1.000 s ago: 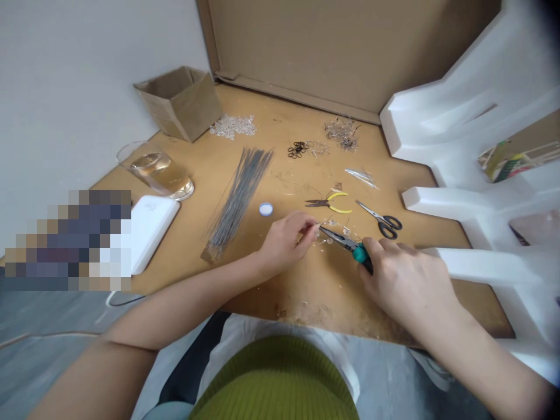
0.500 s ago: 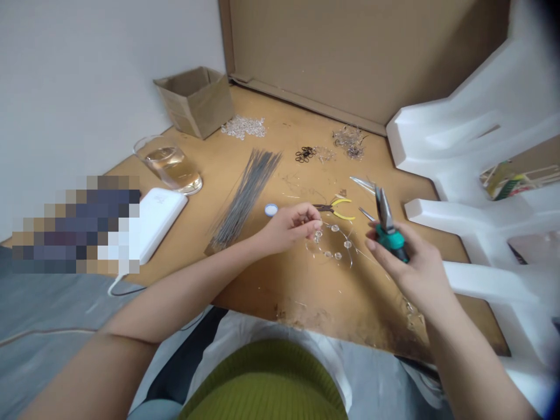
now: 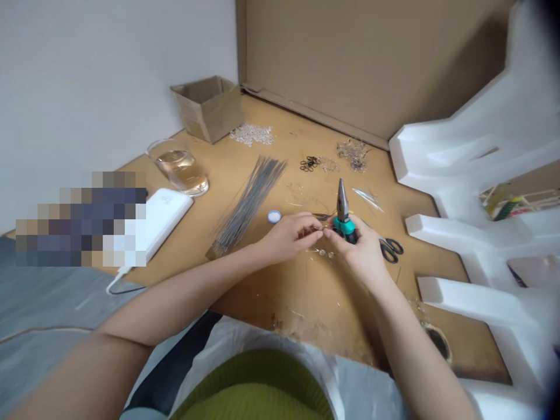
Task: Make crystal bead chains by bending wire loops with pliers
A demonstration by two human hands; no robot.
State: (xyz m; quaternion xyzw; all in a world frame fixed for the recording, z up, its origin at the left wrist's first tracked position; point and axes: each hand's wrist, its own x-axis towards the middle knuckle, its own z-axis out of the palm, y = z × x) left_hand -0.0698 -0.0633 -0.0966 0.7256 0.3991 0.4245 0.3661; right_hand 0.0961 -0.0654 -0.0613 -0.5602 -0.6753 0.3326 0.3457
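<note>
My right hand is wrapped round needle-nose pliers with green and black handles, their jaws pointing up and away. Its thumb and finger also meet my left hand's fingertips at a thin wire. My left hand is closed in a pinch on this beaded wire, mostly hidden by the fingers. A few clear beads on it show just below the hands. Behind the fingertips lies another pair of pliers, largely covered. Black-handled scissors rest to the right of my right hand.
A bundle of grey wires lies left of centre, near a small blue-rimmed white disc. Further back are clear beads, black rings and a cardboard box. A glass and white power bank stand left; white foam borders the right.
My right hand has moved left with the pliers and now meets my left hand at the wire. The scissors' handles have come into view. The whole view has shifted slightly.
</note>
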